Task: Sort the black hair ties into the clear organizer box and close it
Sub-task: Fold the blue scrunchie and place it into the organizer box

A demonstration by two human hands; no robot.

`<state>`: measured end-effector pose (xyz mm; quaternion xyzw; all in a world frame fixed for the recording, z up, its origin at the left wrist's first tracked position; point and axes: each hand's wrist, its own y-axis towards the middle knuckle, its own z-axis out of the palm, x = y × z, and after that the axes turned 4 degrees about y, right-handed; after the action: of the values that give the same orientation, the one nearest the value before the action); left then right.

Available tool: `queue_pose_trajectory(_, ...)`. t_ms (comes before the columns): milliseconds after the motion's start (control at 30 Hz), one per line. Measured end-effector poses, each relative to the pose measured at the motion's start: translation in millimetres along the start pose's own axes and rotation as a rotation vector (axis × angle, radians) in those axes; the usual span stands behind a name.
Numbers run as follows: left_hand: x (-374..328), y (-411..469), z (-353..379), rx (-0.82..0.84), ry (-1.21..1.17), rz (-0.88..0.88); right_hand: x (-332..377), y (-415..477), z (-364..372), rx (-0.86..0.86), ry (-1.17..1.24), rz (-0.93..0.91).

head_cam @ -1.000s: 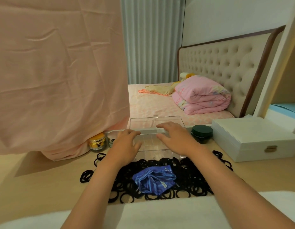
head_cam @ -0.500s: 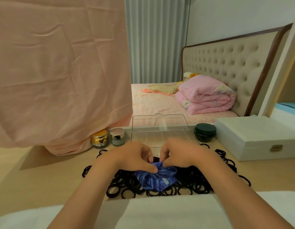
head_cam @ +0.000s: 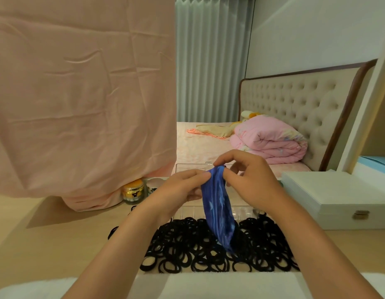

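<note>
"Step in hand?"
"Clearing, I'd judge, not sorting yet. Both hands hold a blue pouch point(head_cam: 218, 210) up over the ties point(head_cam: 187, 251), its lower end hanging down onto the heap. No ties show in the box point(head_cam: 241, 209), though the hands hide part of it."
"Where do the ties lie?"
"In a wide black heap on the table point(head_cam: 57, 238), just in front of the box. The box sits open behind the heap, its lid point(head_cam: 191, 167) standing up at the back."
"And the hands?"
"Left hand point(head_cam: 178, 188) pinches the pouch's upper edge from the left, thumb and fingers curled on the cloth. Right hand point(head_cam: 249, 175) pinches the top from the right, forefinger and thumb closed on it, the other fingers loosely bent. Both forearms reach forward, wrists raised above the heap."
"Next move?"
"Probably the pouch goes aside, off the heap, or gets opened if more ties are inside; I cannot tell which. After that, ties go into the compartments in small bunches, and the lid comes down."
</note>
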<state>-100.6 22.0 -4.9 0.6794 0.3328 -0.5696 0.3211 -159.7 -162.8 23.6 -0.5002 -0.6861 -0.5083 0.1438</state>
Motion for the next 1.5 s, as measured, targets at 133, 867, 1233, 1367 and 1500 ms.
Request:
queue_pose_trajectory(133, -13, -5, -2, -0.125, 0.008, 0.075, -1, 1, 8, -0.088, 0.059, 0.001)
queue_pose_trajectory(867, -56, -33, -7, -0.289, 0.495, 0.330, 25, 0, 15, -0.060, 0.354, 0.125)
queue_pose_trajectory(1233, -61, -34, 1, -0.455, 0.043, 0.360, 31, -3, 6, 0.211, 0.413, 0.290)
queue_pose_trajectory(1367, -60, -34, 1, -0.452, 0.039, 0.346, 31, -4, 14, 0.294, 0.524, 0.335)
queue_pose_trajectory(1500, -62, -34, 0, -0.493, 0.093, 0.391, 19, -8, 27, 0.305, 0.309, 0.386)
